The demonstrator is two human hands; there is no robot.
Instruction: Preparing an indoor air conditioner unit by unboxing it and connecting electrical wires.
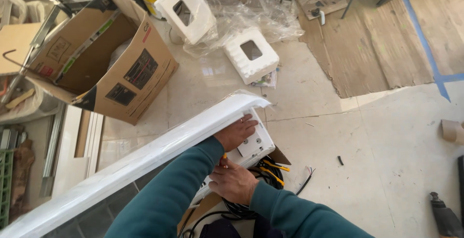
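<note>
White box (255, 143) under left hand (237, 131)

We're looking down on a glossy pale tile floor (386, 136), daylight glinting off it. At eleven o'clock an open cardboard box (104, 59) lies tipped on its side. At twelve, two white foam blocks (217, 30) sit by crumpled clear plastic (261, 10). At one to two o'clock, brown board sheeting (382, 39) covers the floor, edged with blue tape (425, 44). White trim boards (77, 141) lie at nine.
</note>
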